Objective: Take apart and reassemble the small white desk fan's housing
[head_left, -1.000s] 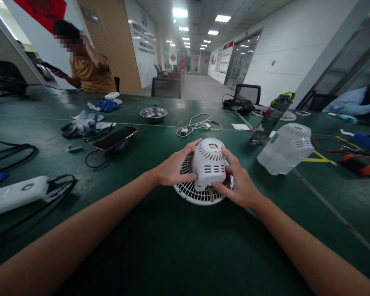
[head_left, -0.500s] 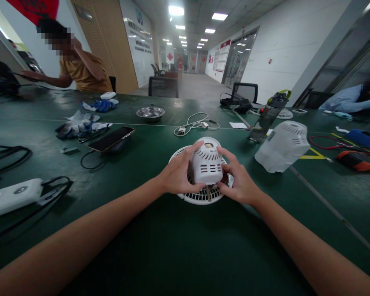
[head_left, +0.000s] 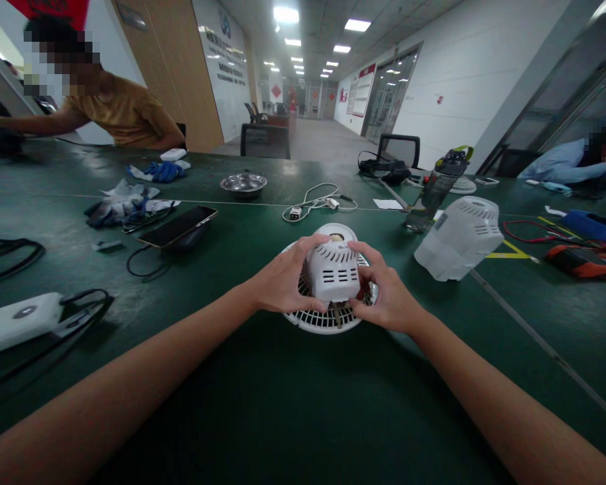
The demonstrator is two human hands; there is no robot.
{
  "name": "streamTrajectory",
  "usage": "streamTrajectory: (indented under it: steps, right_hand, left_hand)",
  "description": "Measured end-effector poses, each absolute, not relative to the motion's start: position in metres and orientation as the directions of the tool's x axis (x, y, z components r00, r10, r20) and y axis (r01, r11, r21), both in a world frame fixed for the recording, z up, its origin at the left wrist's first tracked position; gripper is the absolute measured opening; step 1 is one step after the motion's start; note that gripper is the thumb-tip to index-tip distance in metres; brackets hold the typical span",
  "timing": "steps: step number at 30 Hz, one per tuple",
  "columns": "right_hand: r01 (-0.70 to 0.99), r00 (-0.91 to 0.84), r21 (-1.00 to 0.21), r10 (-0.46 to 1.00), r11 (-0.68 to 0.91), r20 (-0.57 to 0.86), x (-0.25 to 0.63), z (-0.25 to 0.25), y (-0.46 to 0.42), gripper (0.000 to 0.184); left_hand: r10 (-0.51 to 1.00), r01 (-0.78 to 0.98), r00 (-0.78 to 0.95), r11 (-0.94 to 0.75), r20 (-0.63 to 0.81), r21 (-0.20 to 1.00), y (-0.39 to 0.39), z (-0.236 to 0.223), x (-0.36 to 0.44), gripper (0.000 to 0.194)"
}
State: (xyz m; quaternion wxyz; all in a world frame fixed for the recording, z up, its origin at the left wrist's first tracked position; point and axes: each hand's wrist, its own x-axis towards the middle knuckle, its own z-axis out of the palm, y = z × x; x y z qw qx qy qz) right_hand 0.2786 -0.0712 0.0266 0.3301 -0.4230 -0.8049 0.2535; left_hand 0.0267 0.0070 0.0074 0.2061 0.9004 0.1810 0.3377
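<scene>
A white slotted motor cover, with a hole in its top, sits over a round white fan grille on the green table. My left hand grips the cover's left side, thumb low at its front edge and fingers near the top. From the right, my right hand holds the same cover, its index finger by the upper rim and thumb at the lower front corner. Below the cover's front edge a narrow brownish strip shows against the grille. What lies under the cover is mostly hidden.
A translucent white plastic housing and a dark water bottle stand to the right. Behind the grille lie a white cable and a metal bowl. A phone, gloves and a power strip lie left.
My view has shifted slightly, and both hands still hold the cover over the grille. The co-worker at the left has lowered a raised arm.
</scene>
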Motion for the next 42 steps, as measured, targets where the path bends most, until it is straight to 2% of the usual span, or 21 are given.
streamTrajectory:
  steps: [4, 14, 17, 21, 23, 26, 29, 32, 37, 42]
  right_hand:
    - [0.499, -0.435, -0.698, 0.845, 0.513, 0.310, 0.278, 0.027, -0.070, 0.091]
    - [0.488, -0.471, -0.688, 0.826, 0.537, 0.311, 0.279, 0.031, -0.072, 0.091]
    - [0.548, -0.456, -0.613, 0.818, 0.569, 0.352, 0.280, 0.028, -0.071, 0.095]
    - [0.677, -0.357, -0.438, 0.784, 0.591, 0.508, 0.277, 0.019, -0.068, 0.110]
    - [0.702, -0.320, -0.413, 0.776, 0.580, 0.544, 0.274, 0.016, -0.068, 0.111]
    - [0.711, -0.289, -0.422, 0.780, 0.563, 0.555, 0.271, 0.015, -0.070, 0.106]
    - [0.715, -0.246, -0.439, 0.783, 0.544, 0.571, 0.274, 0.013, -0.069, 0.097]
    - [0.705, -0.200, -0.495, 0.812, 0.508, 0.549, 0.284, 0.009, -0.062, 0.095]
    - [0.657, -0.216, -0.610, 0.886, 0.443, 0.411, 0.298, 0.007, -0.055, 0.105]
    - [0.624, -0.171, -0.660, 0.897, 0.419, 0.408, 0.298, 0.010, -0.057, 0.106]
  left_hand:
    - [0.459, 0.200, 0.736, -0.849, 0.498, 0.489, 0.012, 0.004, 0.024, 0.126]
    - [0.476, 0.256, 0.691, -0.865, 0.544, 0.432, 0.005, 0.007, 0.027, 0.121]
    - [0.527, 0.319, 0.659, -0.842, 0.536, 0.435, 0.001, 0.005, 0.032, 0.122]
    - [0.593, 0.413, 0.605, -0.804, 0.531, 0.428, -0.006, 0.002, 0.038, 0.124]
    - [0.579, 0.402, 0.602, -0.815, 0.550, 0.419, -0.008, 0.001, 0.036, 0.117]
    - [0.542, 0.350, 0.608, -0.839, 0.579, 0.417, -0.006, -0.002, 0.028, 0.093]
    - [0.642, 0.403, 0.518, -0.766, 0.564, 0.501, 0.003, -0.008, 0.016, 0.072]
    - [0.802, 0.468, 0.299, -0.595, 0.517, 0.653, 0.017, -0.015, 0.006, 0.057]
    - [0.905, 0.514, 0.313, -0.415, 0.287, 0.750, 0.028, -0.018, -0.001, 0.054]
    - [0.908, 0.476, 0.336, -0.394, 0.251, 0.786, 0.023, -0.016, -0.003, 0.051]
